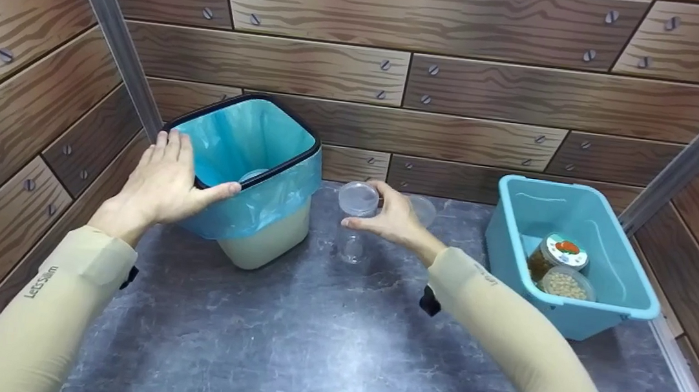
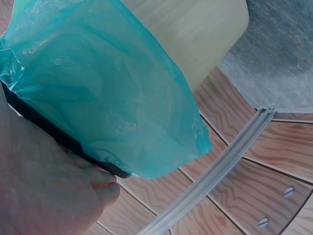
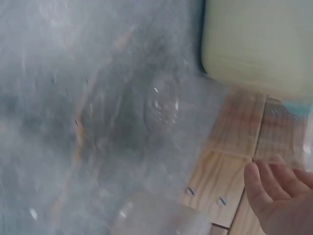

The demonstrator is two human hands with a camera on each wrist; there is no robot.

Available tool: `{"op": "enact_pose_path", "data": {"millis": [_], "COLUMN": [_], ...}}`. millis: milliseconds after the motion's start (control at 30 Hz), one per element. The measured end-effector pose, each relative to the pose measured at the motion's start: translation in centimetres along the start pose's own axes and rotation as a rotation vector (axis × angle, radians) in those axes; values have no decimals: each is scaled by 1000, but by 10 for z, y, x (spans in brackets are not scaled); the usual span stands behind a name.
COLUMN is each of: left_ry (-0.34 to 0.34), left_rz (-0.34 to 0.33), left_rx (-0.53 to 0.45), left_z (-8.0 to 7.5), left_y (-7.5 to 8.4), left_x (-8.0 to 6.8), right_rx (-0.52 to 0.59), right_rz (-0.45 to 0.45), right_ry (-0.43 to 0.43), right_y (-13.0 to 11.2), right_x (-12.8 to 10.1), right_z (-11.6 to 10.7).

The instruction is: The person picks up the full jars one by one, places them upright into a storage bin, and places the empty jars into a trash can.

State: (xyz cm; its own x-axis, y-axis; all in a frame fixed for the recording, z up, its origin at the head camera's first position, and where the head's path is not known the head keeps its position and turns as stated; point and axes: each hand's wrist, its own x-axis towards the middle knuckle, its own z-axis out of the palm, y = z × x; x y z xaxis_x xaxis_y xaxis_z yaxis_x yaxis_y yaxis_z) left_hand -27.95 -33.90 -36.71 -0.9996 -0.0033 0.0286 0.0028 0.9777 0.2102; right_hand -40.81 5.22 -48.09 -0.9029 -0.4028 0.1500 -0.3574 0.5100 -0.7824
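Observation:
My left hand rests on the black rim of a cream bin lined with a blue plastic bag. Its fingers lie straight over the side and the thumb stretches along the front edge. Just right of the bin, my right hand holds a clear round plastic container between thumb and fingers. Below it on the table stands another clear plastic piece. A second clear container shows partly behind the right hand. Inside the bin, a clear round item is partly hidden by the rim.
A turquoise tub stands at the right, with a lidded jar and a container of pale beads or beans in it. Wood-patterned walls and metal posts enclose the grey marbled table.

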Motion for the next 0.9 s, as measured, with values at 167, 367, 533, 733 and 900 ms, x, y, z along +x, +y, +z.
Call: {"op": "enact_pose_path", "data": {"millis": [167,367,533,733,900], "left_ry": [7,20,11,10,13], "left_rz": [0,-2,0,-5,-7], "left_rx": [-3,-22,-18,-29,-36], "left_z": [2,2,1,2,2], "left_y": [0,1,2,3,3], "left_x": [0,0,0,0,-1], "right_rx": [26,74,104,125,98], "right_rz": [-6,-19,11,1,-31], "right_ry": [85,128,135,136,143], "right_y": [4,2,2,1,-2], "right_x": [-1,-3,-4,-5,-4], "right_z": [8,9,9,8,1]}}
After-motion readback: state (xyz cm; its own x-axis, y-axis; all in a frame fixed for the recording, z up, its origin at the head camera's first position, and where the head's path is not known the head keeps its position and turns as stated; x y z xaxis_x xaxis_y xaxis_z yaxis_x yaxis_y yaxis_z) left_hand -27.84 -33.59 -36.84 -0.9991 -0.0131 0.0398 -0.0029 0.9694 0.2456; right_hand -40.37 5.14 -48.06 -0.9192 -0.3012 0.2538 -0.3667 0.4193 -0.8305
